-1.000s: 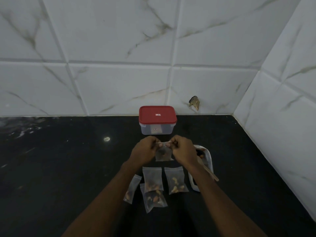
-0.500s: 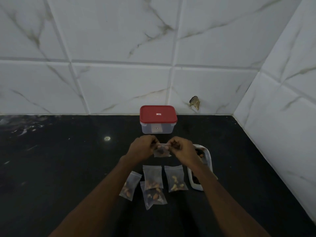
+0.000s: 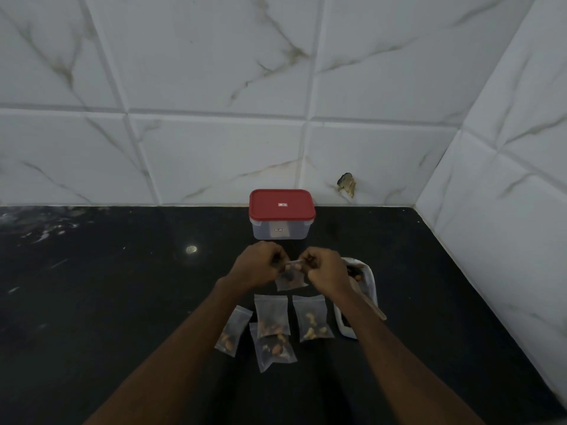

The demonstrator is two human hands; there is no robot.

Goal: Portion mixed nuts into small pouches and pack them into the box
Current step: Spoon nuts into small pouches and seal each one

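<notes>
Black stone makes up the counter (image 3: pixel 107 302) we are working on, with white marbled wall tiles (image 3: pixel 214 72) rising behind it and along the right side. Against the back wall stands our box (image 3: pixel 280 230), a clear plastic tub with its red lid (image 3: pixel 281 204) closed on top. To the right of our hands lies a white tray (image 3: pixel 369 289) with dark nuts in it (mostly hidden behind our right wrist), and a wooden stick (image 3: pixel 372 308) pokes out from under that arm across the tray. Our left hand (image 3: pixel 256 268) and right hand (image 3: pixel 326 271) are raised side by side in front of the box, each curled with its fingertips pinching one end of the top edge of a small clear pouch (image 3: pixel 290 279); the pouch hangs between them with a few dark nuts at its bottom. Nearer to us, four filled pouches lie flat on the counter: a left pouch (image 3: pixel 233 331) tilted, a middle pouch (image 3: pixel 272 317), a front pouch (image 3: pixel 273 348) partly under the middle one, and a right pouch (image 3: pixel 311 320) just beside the tray. On the tile right of the box there is a chipped spot (image 3: pixel 346 184).
</notes>
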